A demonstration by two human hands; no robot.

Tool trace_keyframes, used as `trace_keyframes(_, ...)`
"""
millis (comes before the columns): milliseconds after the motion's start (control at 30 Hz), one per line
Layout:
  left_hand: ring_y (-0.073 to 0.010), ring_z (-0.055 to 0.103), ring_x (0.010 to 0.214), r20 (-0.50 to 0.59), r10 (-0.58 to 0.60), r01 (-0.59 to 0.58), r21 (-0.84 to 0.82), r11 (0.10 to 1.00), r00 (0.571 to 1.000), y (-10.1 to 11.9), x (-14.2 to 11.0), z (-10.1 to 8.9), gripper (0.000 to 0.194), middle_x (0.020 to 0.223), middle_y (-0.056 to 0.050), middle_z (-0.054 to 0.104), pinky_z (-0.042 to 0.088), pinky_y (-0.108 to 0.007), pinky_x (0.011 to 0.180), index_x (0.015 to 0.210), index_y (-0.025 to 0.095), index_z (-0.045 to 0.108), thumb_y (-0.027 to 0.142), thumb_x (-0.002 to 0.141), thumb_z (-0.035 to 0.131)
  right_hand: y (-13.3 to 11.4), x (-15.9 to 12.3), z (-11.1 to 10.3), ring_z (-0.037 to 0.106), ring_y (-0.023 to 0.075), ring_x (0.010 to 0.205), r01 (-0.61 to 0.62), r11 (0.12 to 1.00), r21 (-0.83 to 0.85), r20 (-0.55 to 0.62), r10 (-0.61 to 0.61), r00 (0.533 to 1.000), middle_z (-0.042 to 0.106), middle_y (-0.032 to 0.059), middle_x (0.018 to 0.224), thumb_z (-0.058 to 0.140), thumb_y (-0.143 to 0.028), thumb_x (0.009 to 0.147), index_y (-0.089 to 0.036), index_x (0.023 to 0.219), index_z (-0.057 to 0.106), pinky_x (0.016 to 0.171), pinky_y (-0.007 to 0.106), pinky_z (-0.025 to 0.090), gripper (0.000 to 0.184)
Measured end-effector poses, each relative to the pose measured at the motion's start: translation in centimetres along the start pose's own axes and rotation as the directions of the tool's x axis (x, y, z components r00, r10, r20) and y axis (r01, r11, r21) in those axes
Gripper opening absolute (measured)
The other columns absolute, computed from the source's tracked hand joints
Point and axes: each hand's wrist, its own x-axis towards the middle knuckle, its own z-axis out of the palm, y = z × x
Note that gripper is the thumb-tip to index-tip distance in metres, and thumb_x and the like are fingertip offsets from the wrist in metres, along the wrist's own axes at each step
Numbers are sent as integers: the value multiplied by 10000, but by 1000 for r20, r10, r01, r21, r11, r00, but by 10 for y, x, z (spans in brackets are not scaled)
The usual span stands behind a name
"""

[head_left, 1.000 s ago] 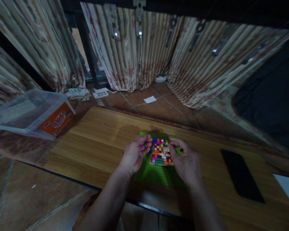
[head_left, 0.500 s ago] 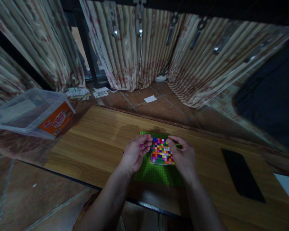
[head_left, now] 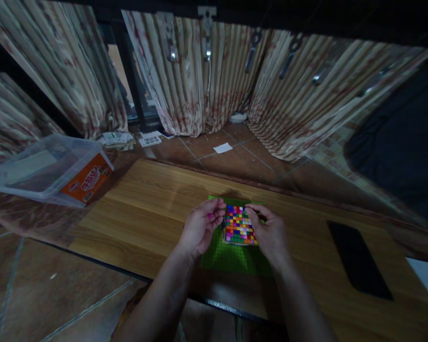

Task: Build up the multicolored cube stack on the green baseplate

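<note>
A green studded baseplate (head_left: 223, 259) lies on the wooden tabletop, with a block of many-coloured small toy bricks (head_left: 238, 225) built up on it. My left hand (head_left: 201, 225) is just left of the block, palm partly up and fingers curled. A small magenta brick shows between those fingers. My right hand (head_left: 269, 232) reaches over the block's upper right corner, thumb and forefinger pinched at the top row. Whatever is in that pinch is too small to make out. The hand covers the block's right side.
On the left stands a clear plastic bin (head_left: 46, 190) with an orange label. A dark phone-shaped slab (head_left: 358, 259) lies on the table (head_left: 128, 213) to the right, near a white sheet (head_left: 426, 278). Papers (head_left: 223, 148) and striped curtains (head_left: 214, 80) are beyond the table.
My right hand has shifted slightly left along the block's top edge, its fingertips closer to the top row. My left hand stays nearly still. The whole view has tilted a little.
</note>
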Motion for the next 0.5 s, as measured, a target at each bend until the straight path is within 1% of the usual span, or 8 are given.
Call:
trace_keyframes(100,-84,589,681,43,37,-35,-43,998,998,3,-2,1,142,810,-46,677,462,-193,664,829,121,696,244,783,642,4,0,0,657,223,837,-25,999,36,17,25,1000,727,57,907,605,-453,800,-201,907,719,788,357,498,297)
trace_keyframes(200,-123,617,773,149,46,-30,-109,994,988,7,-7,3,245,874,-77,685,484,-234,760,874,115,697,327,839,578,5,1,0,668,226,859,-75,988,132,22,73,997,734,64,952,609,-476,802,-199,972,713,790,362,508,342)
trace_keyframes(267,-160,630,873,222,47,-15,-144,989,974,10,-10,4,316,948,-107,688,479,-271,846,916,109,694,382,858,545,2,0,-2,662,227,934,-57,982,181,-39,65,997,726,69,1018,577,-469,837,-202,1015,704,846,374,498,346)
trace_keyframes(333,-198,622,981,286,48,0,-165,986,957,12,-13,6,373,1038,-132,678,454,-309,926,965,106,684,425,870,514,-6,-3,-4,640,219,1001,46,986,161,-155,-21,988,711,63,1056,550,-427,874,-212,1017,703,905,380,472,300)
trace_keyframes(367,-214,609,1033,320,47,10,-172,985,946,12,-14,6,397,1083,-141,667,437,-328,961,992,108,677,442,877,496,-12,-5,-5,630,212,1013,116,986,123,-201,-89,975,704,57,1054,547,-396,885,-219,1008,704,918,379,462,267)
trace_keyframes(400,-227,592,1079,353,42,22,-176,984,935,12,-15,7,419,1124,-146,653,418,-344,991,1020,111,668,458,884,475,-18,-8,-6,624,206,1006,192,978,77,-219,-171,961,696,50,1038,555,-364,887,-227,993,706,915,375,460,230)
trace_keyframes(433,-237,573,1118,385,36,36,-178,983,922,12,-16,8,442,1158,-149,639,400,-357,1014,1049,115,657,473,891,453,-24,-11,-6,616,201,997,264,964,27,-197,-254,947,684,44,1025,561,-332,889,-235,983,707,907,372,460,199)
trace_keyframes(500,-242,544,1164,434,21,61,-175,983,901,11,-17,9,479,1193,-147,619,378,-361,1035,1097,126,637,502,899,416,-36,-17,-5,594,198,1001,409,911,-59,-98,-413,906,659,39,1020,567,-283,889,-249,982,706,898,372,459,171)
